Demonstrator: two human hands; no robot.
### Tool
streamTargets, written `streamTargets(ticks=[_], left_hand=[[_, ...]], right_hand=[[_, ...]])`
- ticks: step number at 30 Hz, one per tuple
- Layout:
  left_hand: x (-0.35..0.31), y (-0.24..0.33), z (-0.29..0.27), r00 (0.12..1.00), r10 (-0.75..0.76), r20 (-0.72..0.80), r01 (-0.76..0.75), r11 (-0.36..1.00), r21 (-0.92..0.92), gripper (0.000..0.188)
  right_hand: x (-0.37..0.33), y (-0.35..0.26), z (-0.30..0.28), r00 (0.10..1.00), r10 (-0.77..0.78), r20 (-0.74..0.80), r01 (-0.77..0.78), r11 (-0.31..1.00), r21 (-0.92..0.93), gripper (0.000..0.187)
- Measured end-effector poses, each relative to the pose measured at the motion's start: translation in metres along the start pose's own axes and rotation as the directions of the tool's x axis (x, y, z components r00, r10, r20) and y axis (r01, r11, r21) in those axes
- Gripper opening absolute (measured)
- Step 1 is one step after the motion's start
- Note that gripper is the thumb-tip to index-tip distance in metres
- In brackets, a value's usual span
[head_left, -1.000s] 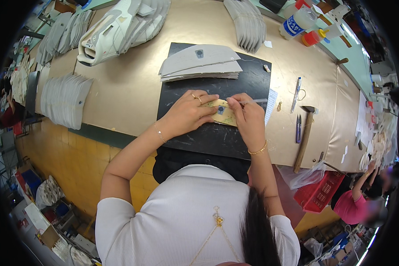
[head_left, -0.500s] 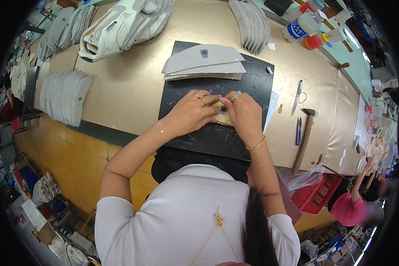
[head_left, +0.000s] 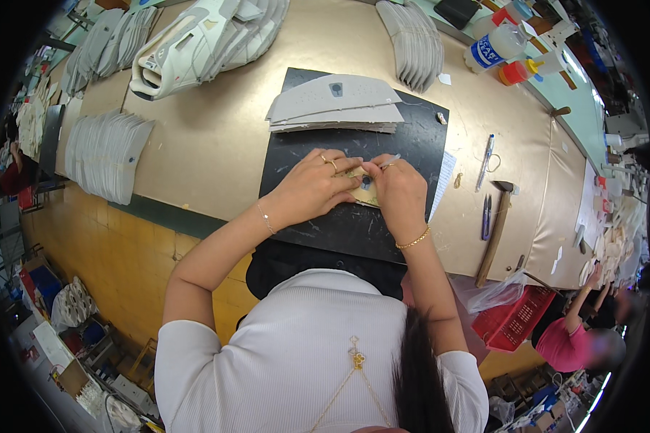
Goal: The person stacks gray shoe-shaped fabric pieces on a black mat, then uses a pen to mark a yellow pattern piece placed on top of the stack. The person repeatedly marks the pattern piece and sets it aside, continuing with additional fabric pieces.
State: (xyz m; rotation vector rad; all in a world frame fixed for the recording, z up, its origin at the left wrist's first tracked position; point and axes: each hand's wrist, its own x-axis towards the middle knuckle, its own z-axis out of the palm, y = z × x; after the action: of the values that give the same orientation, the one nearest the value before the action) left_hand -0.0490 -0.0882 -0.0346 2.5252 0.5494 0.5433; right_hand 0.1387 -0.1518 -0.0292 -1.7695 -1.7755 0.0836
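Hiding much of the yellow piece (head_left: 367, 195)

Grey panels (head_left: 108, 159) stand left on the bench (head_left: 202, 144). Left hand (head_left: 319, 184) covers the piece's left end over a black mat (head_left: 318, 232); grip unclear. Right hand (head_left: 399, 191) pinches a slender, partly hidden pale object (head_left: 392, 159); a hammer (head_left: 495, 238) lies beyond.

Desk (head_left: 217, 148) with smooth tan cover. Black mat (head_left: 289, 155) at near edge; grey stack (head_left: 336, 105) toward its far side. Paper sheet (head_left: 444, 180) at mat's right edge. Farther right: pen (head_left: 485, 164), small purple tool (head_left: 486, 218), hammer (head_left: 494, 238) with wooden handle. Left: bundle (head_left: 107, 157) of grey pieces. Toward back: pale shoe parts (head_left: 209, 54), second grey bundle (head_left: 413, 47).
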Motion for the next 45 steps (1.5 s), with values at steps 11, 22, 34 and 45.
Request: streamTargets(ticks=[11,22,34,45], left_hand=[[0.005,0.001,-0.008,0.998,0.042,0.044,-0.041,0.999,-0.023,0.03],[0.039,-0.032,-0.061,0.938,-0.011,-0.346,0.033,0.998,0.058,0.04],[-0.005,0.007,-0.003,0.999,0.018,-0.037,-0.019,0.999,-0.033,0.037],[-0.005,0.004,0.001,1.0,-0.022,0.012,0.023,0.999,-0.039,0.035]], right_hand=[[0.006,0.003,-0.007,0.947,0.322,0.005,-0.308,0.898,0.315,0.029],[-0.016,0.012,-0.079,0.839,0.515,-0.177,-0.15,0.531,0.834,0.024],[-0.042,0.023,-0.064,0.836,0.548,0.017,-0.355,0.519,0.778,0.032],[-0.042,0.02,-0.064,0.869,0.494,0.026,-0.354,0.584,0.731,0.032]])
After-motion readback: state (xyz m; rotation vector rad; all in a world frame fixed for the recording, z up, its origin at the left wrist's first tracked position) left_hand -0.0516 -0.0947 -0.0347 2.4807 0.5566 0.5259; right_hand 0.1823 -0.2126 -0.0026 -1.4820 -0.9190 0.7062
